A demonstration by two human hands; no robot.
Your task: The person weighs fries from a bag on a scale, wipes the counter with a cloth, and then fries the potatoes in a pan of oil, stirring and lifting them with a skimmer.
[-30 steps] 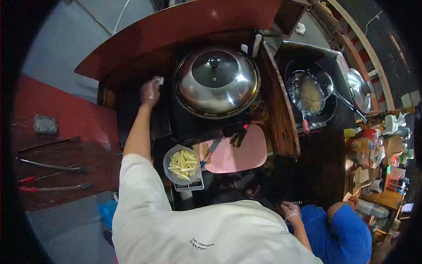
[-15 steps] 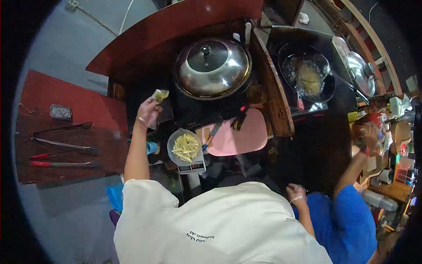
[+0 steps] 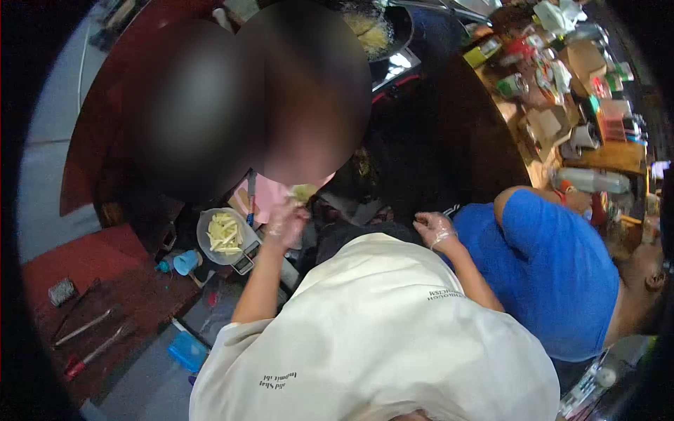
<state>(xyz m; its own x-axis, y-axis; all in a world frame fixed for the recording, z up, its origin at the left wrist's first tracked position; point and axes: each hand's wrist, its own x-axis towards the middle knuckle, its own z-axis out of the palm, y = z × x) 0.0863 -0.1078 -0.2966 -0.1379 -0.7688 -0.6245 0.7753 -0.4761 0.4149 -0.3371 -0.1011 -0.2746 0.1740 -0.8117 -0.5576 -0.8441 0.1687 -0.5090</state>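
My left hand (image 3: pixel 286 223), in a clear plastic glove, is closed on a small yellow-green piece (image 3: pixel 303 191) over the near edge of a pink cutting board (image 3: pixel 268 196). To its left, a bowl (image 3: pixel 204 237) of pale cut sticks (image 3: pixel 225 234) rests on a white scale (image 3: pixel 248 258). A knife handle (image 3: pixel 250 200) shows at the board's left. My right hand (image 3: pixel 435 229), also gloved, hangs near my body beside the co-worker's blue shirt, fingers loosely bent and apart, with nothing visible in it.
Large blurred patches hide the upper middle. A wok (image 3: pixel 400 31) with frying food is at the top. At right, a person in a blue shirt (image 3: pixel 554 266) stands beside a cluttered counter (image 3: pixel 519 133). Tongs (image 3: pixel 95 354), a blue cup (image 3: pixel 187 262) and a blue dustpan-like object (image 3: pixel 187 351) are at left.
The view has swung to the right. My left hand has come from left of the bowl to its right, over the board, still with the piece. The co-worker's arm has lowered.
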